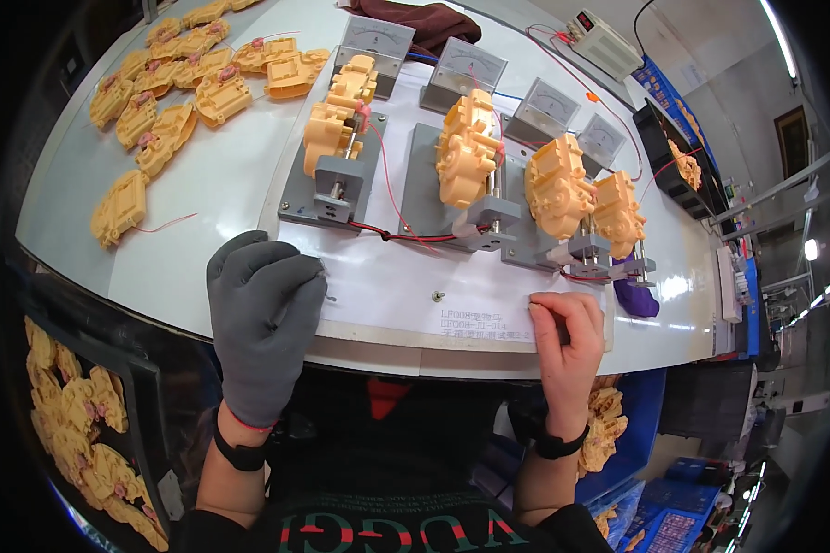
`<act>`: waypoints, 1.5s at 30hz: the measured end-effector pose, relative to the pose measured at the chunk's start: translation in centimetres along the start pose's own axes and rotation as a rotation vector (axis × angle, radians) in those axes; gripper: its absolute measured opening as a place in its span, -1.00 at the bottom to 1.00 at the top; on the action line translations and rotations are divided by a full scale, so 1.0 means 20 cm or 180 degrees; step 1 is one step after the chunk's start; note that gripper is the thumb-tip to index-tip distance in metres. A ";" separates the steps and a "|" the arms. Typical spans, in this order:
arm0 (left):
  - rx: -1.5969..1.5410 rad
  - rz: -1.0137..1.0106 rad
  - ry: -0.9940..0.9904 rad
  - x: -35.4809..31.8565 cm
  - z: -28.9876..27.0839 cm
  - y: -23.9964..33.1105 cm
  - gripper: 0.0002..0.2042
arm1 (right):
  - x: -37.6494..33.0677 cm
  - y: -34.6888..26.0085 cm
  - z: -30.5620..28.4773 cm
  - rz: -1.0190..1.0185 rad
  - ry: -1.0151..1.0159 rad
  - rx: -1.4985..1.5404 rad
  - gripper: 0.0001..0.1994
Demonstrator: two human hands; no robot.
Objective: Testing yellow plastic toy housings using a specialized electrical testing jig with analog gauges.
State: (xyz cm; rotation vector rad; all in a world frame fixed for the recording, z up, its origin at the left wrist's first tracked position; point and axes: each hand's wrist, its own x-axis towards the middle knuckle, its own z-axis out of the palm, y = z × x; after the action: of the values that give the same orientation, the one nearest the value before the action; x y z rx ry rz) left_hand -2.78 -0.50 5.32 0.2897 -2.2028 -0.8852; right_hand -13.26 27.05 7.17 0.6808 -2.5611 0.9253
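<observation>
My left hand, in a grey glove, rests over the front edge of the white paper sheet. Its fingers are curled inward, with nothing visible in them. Bare and loosely curled, my right hand touches the sheet's right front part, also with nothing visible in it. Beyond the hands stand several grey test fixtures with metal clamps. Yellow plastic gear housings sit on them, including one at the left and a pair at the right. Red and black wires run between the fixtures.
Analog meters line up behind the fixtures. Loose yellow housings cover the table's far left. A purple object lies by the right fixtures. Bins with housings stand below left and right. A power supply is at the back.
</observation>
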 end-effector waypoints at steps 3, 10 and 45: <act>-0.0032 0.0025 0.0014 -0.01 0.01 -0.01 -0.83 | 0.00 0.00 0.00 -0.0048 0.0021 -0.0058 -0.89; -0.0086 -0.0156 -0.0006 -0.01 -0.01 -0.01 -0.81 | 0.02 -0.01 0.01 -0.0147 0.0031 0.0016 -0.87; 0.0017 -0.0081 -0.0278 0.02 -0.04 0.02 -0.85 | 0.12 -0.42 0.30 -0.0983 -0.0422 0.2403 -0.84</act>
State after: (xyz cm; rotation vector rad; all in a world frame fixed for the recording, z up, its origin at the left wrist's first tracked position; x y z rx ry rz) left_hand -2.37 -0.71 6.23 0.2873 -2.2866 -0.9218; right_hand -11.55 16.77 8.09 1.3233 -2.0626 1.7824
